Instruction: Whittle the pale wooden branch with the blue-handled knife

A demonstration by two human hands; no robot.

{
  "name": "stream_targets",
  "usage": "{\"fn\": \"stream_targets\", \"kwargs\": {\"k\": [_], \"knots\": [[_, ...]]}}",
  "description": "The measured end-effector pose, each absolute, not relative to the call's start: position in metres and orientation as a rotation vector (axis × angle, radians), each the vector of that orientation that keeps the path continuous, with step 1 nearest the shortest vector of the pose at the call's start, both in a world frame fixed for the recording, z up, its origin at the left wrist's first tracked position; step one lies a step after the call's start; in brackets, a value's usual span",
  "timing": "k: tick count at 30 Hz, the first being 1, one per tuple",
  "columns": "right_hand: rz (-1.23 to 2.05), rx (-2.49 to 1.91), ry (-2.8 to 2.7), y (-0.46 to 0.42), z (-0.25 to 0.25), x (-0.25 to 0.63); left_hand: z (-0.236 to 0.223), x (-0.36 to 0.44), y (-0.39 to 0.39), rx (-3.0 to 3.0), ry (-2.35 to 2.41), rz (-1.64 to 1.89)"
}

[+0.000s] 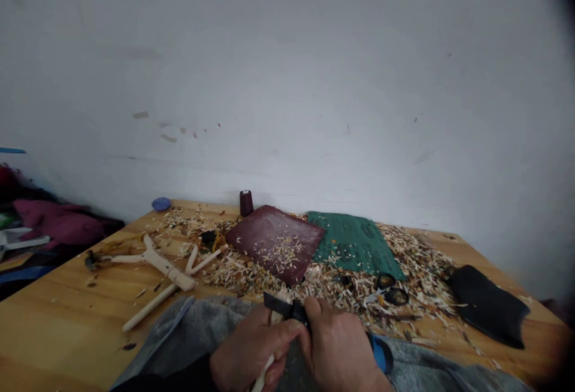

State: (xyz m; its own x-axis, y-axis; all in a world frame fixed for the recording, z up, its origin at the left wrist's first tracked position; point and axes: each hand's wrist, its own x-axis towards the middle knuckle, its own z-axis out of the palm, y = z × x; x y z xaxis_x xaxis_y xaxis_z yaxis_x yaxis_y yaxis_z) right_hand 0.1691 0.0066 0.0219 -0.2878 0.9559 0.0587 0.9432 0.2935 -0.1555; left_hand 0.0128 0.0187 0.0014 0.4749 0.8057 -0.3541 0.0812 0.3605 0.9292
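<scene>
A pale peeled wooden stick (264,373) is gripped in my left hand (251,344), its lower end sticking out below the fingers. My right hand (339,344) is wrapped round the handle of a knife (277,304), whose dark blade points left over the top of the stick. Behind the right wrist shows a black and blue handle end (381,353). Both hands meet at the blade, with my left thumb close against the right fingers. Under them lies a grey cloth (211,314) across the lap. The stick's upper part is mostly hidden.
Wood shavings (251,272) cover much of the wooden table (49,332). A forked peeled branch (162,265) lies left. Farther back are a maroon sheet (269,230), a green sheet (350,239) and a thread spool (246,203). Scissors (389,291) and a black piece (487,305) lie right.
</scene>
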Motion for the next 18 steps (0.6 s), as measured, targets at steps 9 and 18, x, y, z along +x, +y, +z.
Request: {"fn": "stream_targets", "kwargs": {"k": [9,18], "knots": [[0.025,-1.946,-2.275,0.011,0.017,0.171,0.005,0.019,0.016,1.215,1.085,0.704],[0.276,-1.534,-2.326,0.012,0.015,0.182,0.005,0.012,0.017,1.139,0.866,0.605]]}}
